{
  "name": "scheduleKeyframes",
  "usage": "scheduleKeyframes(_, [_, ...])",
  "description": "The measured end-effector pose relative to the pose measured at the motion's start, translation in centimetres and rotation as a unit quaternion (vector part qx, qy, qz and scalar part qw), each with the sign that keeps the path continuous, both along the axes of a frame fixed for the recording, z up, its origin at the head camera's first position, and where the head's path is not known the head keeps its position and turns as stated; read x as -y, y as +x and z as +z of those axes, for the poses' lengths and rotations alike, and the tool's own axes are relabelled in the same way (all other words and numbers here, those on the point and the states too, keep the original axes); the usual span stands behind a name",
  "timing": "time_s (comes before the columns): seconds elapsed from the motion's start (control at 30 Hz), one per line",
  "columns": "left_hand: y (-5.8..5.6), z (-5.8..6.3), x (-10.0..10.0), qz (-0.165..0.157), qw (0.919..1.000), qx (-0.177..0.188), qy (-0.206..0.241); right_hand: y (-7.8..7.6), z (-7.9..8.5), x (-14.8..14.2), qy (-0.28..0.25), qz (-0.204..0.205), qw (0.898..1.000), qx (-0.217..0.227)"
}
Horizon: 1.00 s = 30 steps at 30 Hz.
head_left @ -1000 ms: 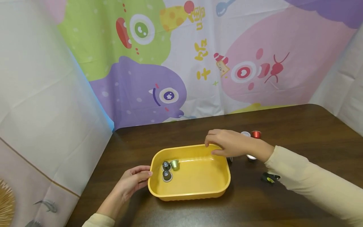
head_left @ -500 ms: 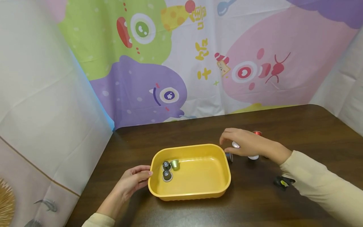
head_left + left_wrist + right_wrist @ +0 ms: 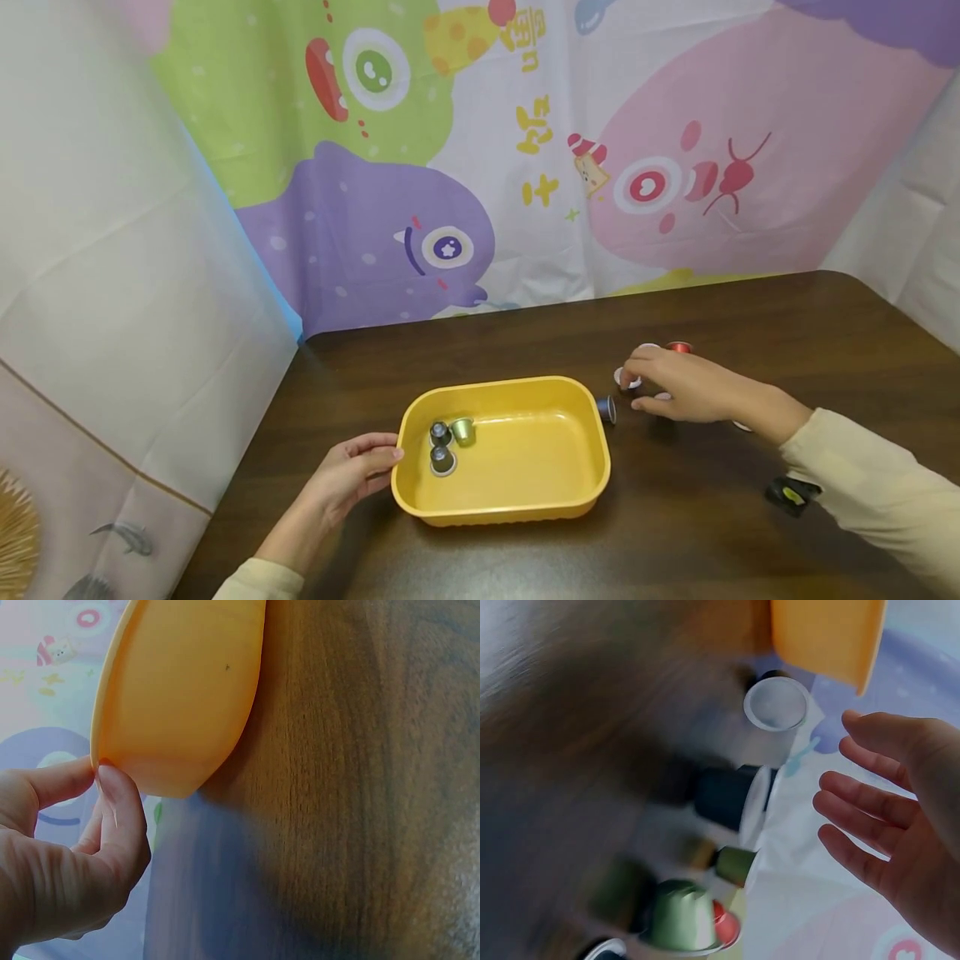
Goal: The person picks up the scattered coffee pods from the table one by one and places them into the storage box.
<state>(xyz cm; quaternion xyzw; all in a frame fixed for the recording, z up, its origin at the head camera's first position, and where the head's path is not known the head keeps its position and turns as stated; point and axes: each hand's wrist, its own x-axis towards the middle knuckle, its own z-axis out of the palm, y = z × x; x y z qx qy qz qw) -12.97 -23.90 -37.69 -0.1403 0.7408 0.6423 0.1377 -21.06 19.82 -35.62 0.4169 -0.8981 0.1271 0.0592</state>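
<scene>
My left hand [image 3: 347, 475] pinches the left rim of a yellow plastic tub [image 3: 517, 510], thumb and fingertips at the edge in the left wrist view. Inside the tub, at its left end, are two dark coffee capsules [image 3: 442, 461] and a green coffee capsule [image 3: 464, 432]. My right hand [image 3: 693, 387] hovers right of the tub over several loose capsules, fingers apart and holding nothing. In the right wrist view a dark capsule [image 3: 726, 796], a small green capsule [image 3: 735, 865] and a larger light green capsule [image 3: 676, 915] show; in the head view the hand partly hides this group.
A dark blue capsule [image 3: 607, 409] lies on its side by the tub's right wall. Farther back are a white-lidded capsule [image 3: 625, 379] and a red capsule [image 3: 679, 347]. A black object with a yellow-green mark [image 3: 792, 495] is at the right sleeve. A printed curtain [image 3: 555, 250] borders the table.
My right hand has moved rightward from above the tub's far right corner to over the loose capsules. The black object at the sleeve has shifted right with the arm. The left hand and tub stay put.
</scene>
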Motion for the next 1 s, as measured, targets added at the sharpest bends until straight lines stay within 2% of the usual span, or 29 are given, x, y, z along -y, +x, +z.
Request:
scheduleKeyframes(0.3, [0.0,0.1,0.0,-0.004,1.0,0.002,-0.001,0.3,-0.9,-1.6,0.013,-0.01,1.0,-0.009])
scheduleKeyframes(0.63, [-0.1,0.3,0.0,-0.008,1.0,-0.004,0.003,0.3,-2.0,-2.4,0.038,-0.013,0.997,-0.066])
scheduleKeyframes(1.0, [0.2,0.0,0.0,-0.004,1.0,-0.005,0.0,0.8,-2.3,-2.6,0.054,0.0,0.994,-0.1])
